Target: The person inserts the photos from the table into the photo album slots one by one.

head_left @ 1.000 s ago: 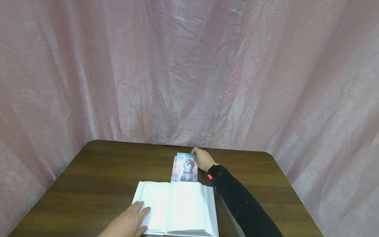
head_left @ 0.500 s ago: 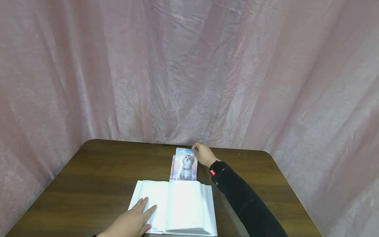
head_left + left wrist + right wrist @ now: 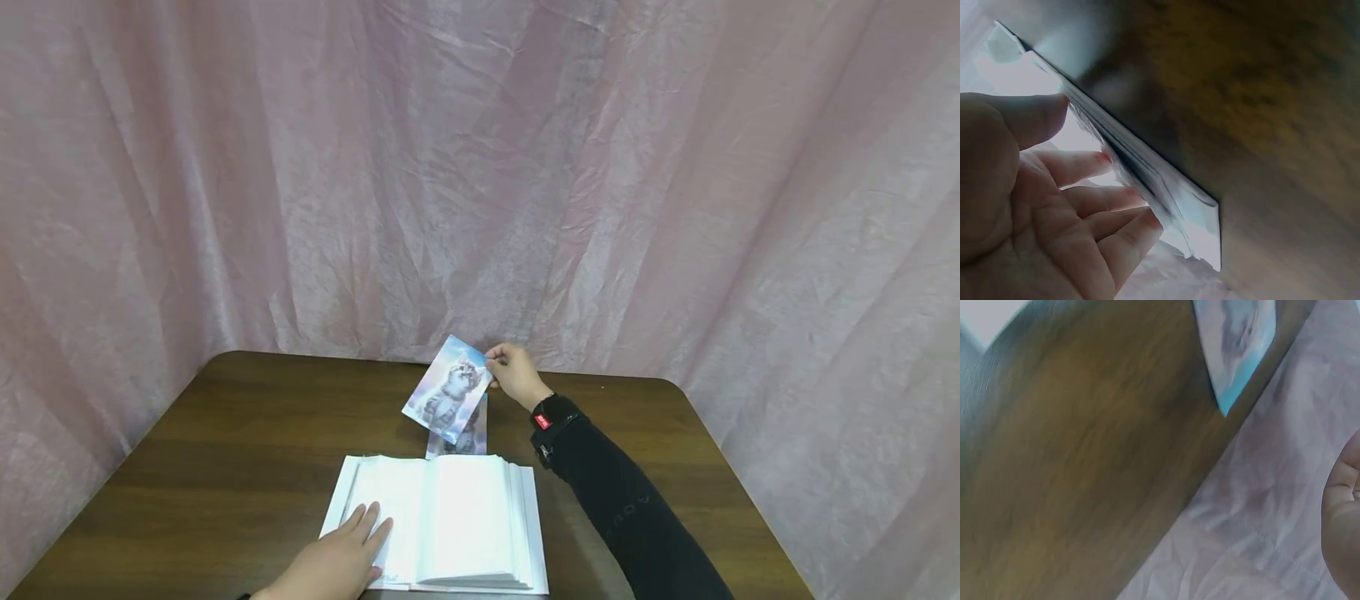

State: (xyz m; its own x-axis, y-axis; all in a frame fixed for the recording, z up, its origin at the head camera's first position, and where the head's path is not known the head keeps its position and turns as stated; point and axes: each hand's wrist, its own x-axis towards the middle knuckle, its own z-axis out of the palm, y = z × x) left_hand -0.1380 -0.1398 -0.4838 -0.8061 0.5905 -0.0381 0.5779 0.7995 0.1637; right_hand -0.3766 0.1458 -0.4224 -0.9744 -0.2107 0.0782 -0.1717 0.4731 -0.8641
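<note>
A photo print of a grey kitten (image 3: 451, 388) is lifted above the table, tilted, its upper right edge pinched by my right hand (image 3: 517, 377). A second kitten photo (image 3: 474, 437) lies beneath it on the table, partly covered. An open white-paged album or book (image 3: 472, 517) lies just in front of the photos. On its left page rests my left hand (image 3: 333, 554), fingers spread and fairly straight. In the left wrist view the fingers (image 3: 1110, 200) touch the pages near the edge. The right wrist view shows only part of the right hand (image 3: 1342, 519).
The brown wooden table (image 3: 225, 467) extends to both sides of the book. A pink velvety curtain (image 3: 480, 183) hangs right behind the table's far edge.
My right hand has lifted the top kitten photo off the other one and swung it up and to the left, tilting it. The left hand has shifted slightly inward on the page.
</note>
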